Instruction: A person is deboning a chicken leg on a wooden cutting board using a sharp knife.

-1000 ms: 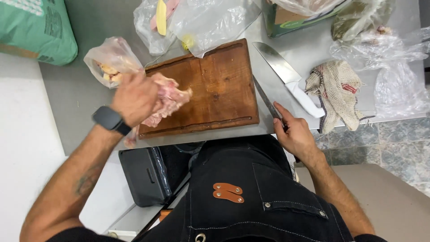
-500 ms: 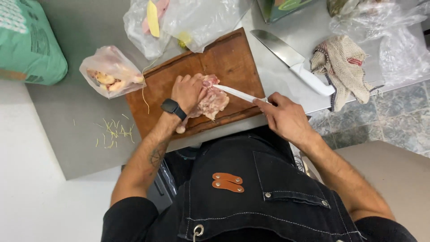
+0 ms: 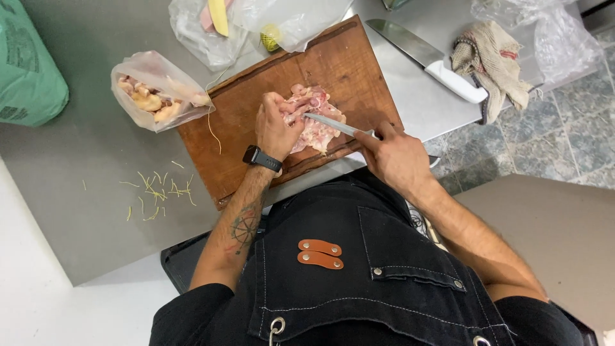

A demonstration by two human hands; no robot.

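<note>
Pink raw chicken [image 3: 314, 118] is lying on the wooden cutting board [image 3: 256, 102], pinned under the curled fingers of the left hand [image 3: 277, 125], while just to its right the right hand [image 3: 394, 154] is gripping a slim knife [image 3: 333, 124], fingers wrapped tight round the handle and the blade touching the meat. Left of the fingers, a clear bag of pale meat pieces [image 3: 157, 93] is sitting beside the board, with a green sack [image 3: 29, 70] farther left. Above the fingers, crumpled clear bags [image 3: 269, 19] are lying at the board's far edge, and to the right a large white-handled knife [image 3: 429, 61] is resting near a rumpled cloth [image 3: 490, 57].

steel counter [image 3: 96, 160] | grey tiled floor [image 3: 564, 134] | light: even, perhaps overhead

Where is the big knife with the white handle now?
In the head view, the big knife lies unheld on the steel counter, right of the wooden cutting board, beside the crumpled cloth.
</note>
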